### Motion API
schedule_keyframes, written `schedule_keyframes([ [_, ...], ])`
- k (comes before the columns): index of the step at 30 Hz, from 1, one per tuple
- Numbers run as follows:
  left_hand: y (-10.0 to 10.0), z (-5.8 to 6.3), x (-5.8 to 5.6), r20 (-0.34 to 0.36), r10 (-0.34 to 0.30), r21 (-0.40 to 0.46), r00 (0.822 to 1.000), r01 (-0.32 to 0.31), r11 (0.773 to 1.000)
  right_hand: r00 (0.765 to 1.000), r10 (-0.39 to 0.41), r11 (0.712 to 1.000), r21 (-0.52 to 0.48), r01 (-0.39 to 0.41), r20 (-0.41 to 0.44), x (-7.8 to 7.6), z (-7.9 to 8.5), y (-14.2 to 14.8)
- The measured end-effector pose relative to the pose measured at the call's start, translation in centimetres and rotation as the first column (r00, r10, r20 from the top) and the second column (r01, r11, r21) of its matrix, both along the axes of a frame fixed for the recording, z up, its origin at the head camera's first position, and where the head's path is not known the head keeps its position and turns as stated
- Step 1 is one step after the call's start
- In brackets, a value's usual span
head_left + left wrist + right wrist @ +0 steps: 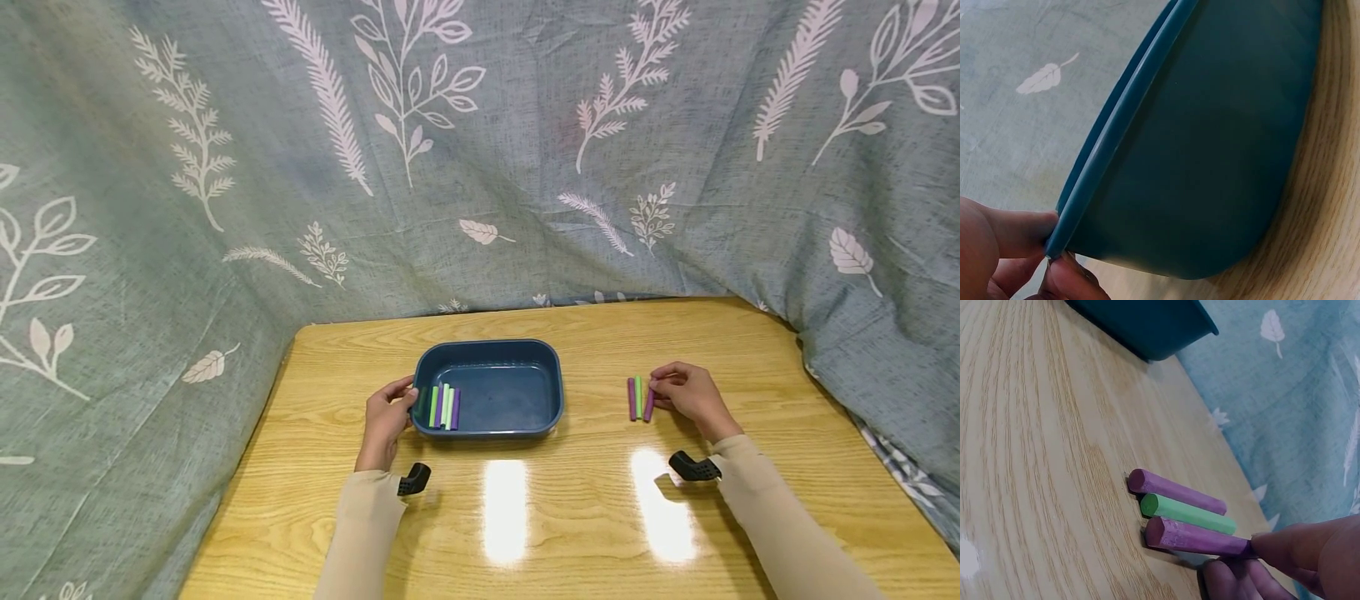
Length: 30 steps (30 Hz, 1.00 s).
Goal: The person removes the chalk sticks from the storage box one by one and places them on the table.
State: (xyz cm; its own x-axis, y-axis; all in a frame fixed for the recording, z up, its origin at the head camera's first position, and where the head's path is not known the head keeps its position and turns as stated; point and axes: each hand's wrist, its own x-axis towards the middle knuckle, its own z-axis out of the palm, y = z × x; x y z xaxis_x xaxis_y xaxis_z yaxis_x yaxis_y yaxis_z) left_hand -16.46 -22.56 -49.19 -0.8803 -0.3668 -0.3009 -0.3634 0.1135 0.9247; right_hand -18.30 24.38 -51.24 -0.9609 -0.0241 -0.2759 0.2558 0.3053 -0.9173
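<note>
A dark blue plastic tub (510,400) stands on the wooden table, with several green, pale and purple chalk sticks (447,407) side by side at its left end. My left hand (387,421) grips the tub's left rim; in the left wrist view, thumb and fingers pinch the rim (1107,134). To the tub's right, my right hand (690,392) pinches a purple chalk stick (1194,538) by its far end. Beside that stick lie a green chalk stick (1191,514) and another purple chalk stick (1179,490), roughly parallel to it.
A grey-green curtain (510,167) with white leaf prints hangs behind the table (585,517) and along both its sides. Black wrist mounts (415,479) stick out from both sleeves. Two bright reflections lie on the tabletop near the front.
</note>
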Motion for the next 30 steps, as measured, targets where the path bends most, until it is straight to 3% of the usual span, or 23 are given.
schedule_keyframes([
  [22, -0.1, -0.1, -0.1, -0.007, 0.002, -0.004, 1.000, -0.002, 1.000, 1.000, -0.011, 1.000, 0.020, 0.012, -0.022, -0.1, 0.4, -0.2],
  [30, 0.1, -0.1, 0.0, -0.013, 0.003, -0.003, 1.000, -0.003, 1.000, 0.998, 0.006, 0.997, 0.079, -0.001, -0.070, -0.3, 1.2, -0.8],
])
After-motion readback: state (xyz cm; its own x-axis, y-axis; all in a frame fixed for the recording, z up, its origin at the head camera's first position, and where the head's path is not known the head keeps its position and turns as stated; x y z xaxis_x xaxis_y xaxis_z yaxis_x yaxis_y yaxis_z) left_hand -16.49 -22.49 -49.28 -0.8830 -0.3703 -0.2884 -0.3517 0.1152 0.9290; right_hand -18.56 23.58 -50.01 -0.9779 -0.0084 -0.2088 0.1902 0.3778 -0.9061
